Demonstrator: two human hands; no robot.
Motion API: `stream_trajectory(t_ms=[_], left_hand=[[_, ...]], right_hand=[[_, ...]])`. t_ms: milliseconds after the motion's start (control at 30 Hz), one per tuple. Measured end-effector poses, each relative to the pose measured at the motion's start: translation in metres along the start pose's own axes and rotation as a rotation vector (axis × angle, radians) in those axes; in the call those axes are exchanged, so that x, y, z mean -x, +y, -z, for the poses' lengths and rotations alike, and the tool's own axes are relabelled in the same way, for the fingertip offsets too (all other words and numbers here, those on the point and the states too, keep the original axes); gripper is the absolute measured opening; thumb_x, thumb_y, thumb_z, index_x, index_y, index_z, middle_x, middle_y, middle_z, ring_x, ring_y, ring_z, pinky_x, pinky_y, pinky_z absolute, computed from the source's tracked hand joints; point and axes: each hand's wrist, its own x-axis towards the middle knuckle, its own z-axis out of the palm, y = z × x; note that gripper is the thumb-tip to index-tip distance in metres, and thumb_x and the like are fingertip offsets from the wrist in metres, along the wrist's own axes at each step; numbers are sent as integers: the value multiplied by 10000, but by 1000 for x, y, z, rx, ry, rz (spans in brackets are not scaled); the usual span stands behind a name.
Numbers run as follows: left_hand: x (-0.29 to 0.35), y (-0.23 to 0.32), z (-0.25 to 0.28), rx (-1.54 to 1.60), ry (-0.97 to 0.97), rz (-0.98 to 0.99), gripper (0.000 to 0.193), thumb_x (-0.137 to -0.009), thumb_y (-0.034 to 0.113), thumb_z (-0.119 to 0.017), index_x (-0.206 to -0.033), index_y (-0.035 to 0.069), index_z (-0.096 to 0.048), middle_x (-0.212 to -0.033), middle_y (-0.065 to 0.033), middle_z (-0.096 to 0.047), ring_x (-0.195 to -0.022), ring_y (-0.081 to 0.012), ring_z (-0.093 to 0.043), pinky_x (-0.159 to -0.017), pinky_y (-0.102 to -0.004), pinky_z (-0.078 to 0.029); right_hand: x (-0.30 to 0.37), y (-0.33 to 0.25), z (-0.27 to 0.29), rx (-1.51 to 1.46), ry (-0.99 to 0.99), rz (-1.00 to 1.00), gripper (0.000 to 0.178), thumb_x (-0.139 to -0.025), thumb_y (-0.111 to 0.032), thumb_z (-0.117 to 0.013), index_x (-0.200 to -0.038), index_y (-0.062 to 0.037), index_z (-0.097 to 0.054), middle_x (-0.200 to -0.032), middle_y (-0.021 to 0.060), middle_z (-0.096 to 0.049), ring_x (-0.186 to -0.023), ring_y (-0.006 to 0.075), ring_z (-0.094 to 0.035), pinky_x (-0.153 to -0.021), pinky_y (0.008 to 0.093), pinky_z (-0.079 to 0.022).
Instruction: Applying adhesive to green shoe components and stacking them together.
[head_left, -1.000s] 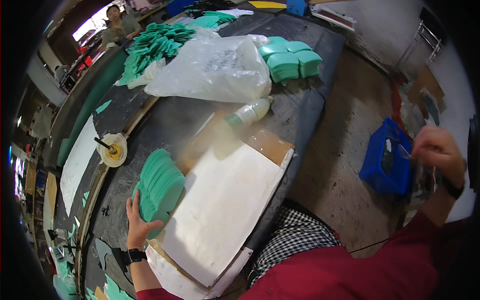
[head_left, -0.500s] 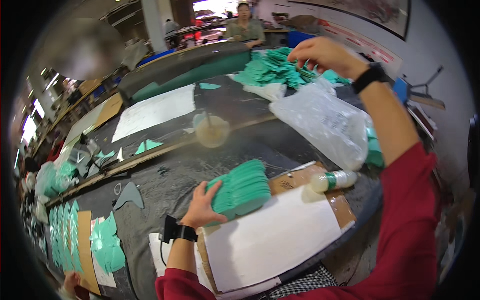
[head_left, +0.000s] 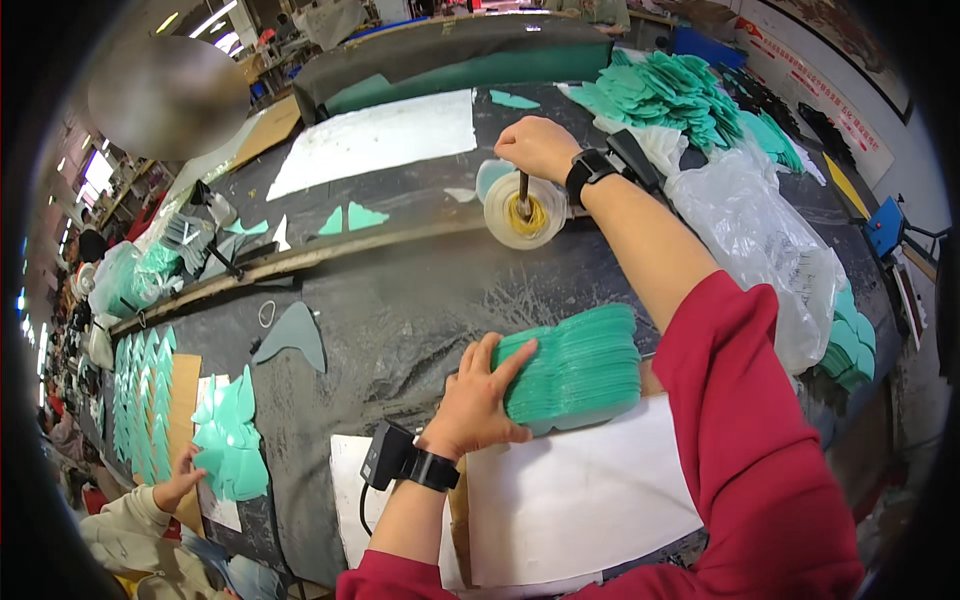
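My left hand (head_left: 478, 400) grips the left end of a thick stack of green foam-like cut pieces (head_left: 580, 370), fingers over the top and thumb low at the front. The stack rests partly on a white sheet (head_left: 580, 490). Beyond it, my right hand (head_left: 541, 150) is closed around the dark upright handle of a brush (head_left: 524, 188). The brush stands in a round translucent tub (head_left: 500, 222) with yellowish stuff inside; its lower end is hidden there.
A heap of green pieces (head_left: 665, 95) lies at the back right, near a clear plastic bag (head_left: 755, 250). A grey curved piece (head_left: 293, 338) lies left. At lower left, another person's hand (head_left: 182, 478) touches green pieces (head_left: 232, 440). A wooden strip (head_left: 300, 262) crosses the table.
My right hand has come from the green heap at the back right to the tub and closed on the brush handle. My left hand stays on the stack. The view has shifted.
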Motion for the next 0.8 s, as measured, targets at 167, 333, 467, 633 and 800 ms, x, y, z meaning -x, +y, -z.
stream_trajectory(t_ms=[167, 333, 467, 633, 800], left_hand=[[0, 2, 4, -4, -64, 38, 1229, -488, 298, -959, -1580, 311, -396, -1588, -246, -284, -1474, -467, -287, -1151, -580, -359], [-3, 0, -3, 14, -77, 46, 1261, -470, 286, -974, -1585, 324, -387, -1620, -248, -250, -1505, -466, -246, -1205, -544, -320], [-2, -4, -1, 47, -62, 46, 1256, -468, 233, -964, -1587, 274, -395, -1608, -298, -257, -1491, -485, -263, -1218, -520, -310], [2, 5, 3, -6, -19, -95, 1197, -491, 309, -926, -1572, 221, -421, -1586, -303, -276, -1474, -501, -276, -1198, -528, -324], [5, 14, -11, -126, 4, -159, 1222, -504, 343, -908, -1592, 188, -374, -1575, -300, -286, -1469, -501, -280, -1203, -535, -307]], right_hand=[[26, -12, -1, 228, -96, -14, 258, -854, -248, -618, -1004, -176, -815, -1074, 133, -751, -1024, 341, -709, -914, 462, -555], [79, 1, 22, 286, -70, 149, 379, -854, -275, -680, -1205, -149, -745, -1402, 140, -592, -1250, 346, -587, -1049, 457, -486], [136, 4, 49, -113, -47, 119, 378, -915, -279, -679, -1224, -65, -710, -1278, 205, -619, -1214, 350, -592, -1055, 415, -466], [208, -4, 35, -253, -401, -53, 407, -971, -351, -626, -1187, -19, -717, -1167, 195, -696, -1096, 309, -655, -979, 387, -496], [239, 4, -18, -161, -477, -226, 630, -1009, -576, -422, -1236, -74, -728, -1337, 204, -658, -1243, 392, -612, -1095, 478, -436]])
